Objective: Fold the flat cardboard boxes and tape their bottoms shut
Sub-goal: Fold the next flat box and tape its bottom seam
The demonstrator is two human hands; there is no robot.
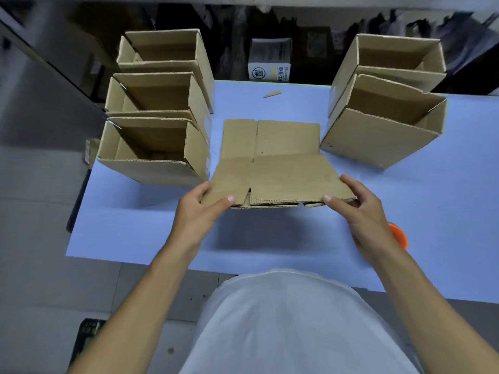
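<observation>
Above the pale blue table (140,233), the left hand (198,209) and right hand (359,209) are each pinching a near corner of the flat brown corrugated cardboard box (272,168), which is risking buckling or popping open skewed if either grip is slipping.

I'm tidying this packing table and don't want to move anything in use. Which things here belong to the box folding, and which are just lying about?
In use:
- flat cardboard box, gripped by left hand and right hand
- three folded boxes, left
- two folded boxes, right
- orange object, half hidden, possibly tape

Lying about:
- cardboard scrap
- white printed carton behind the blue table
</observation>
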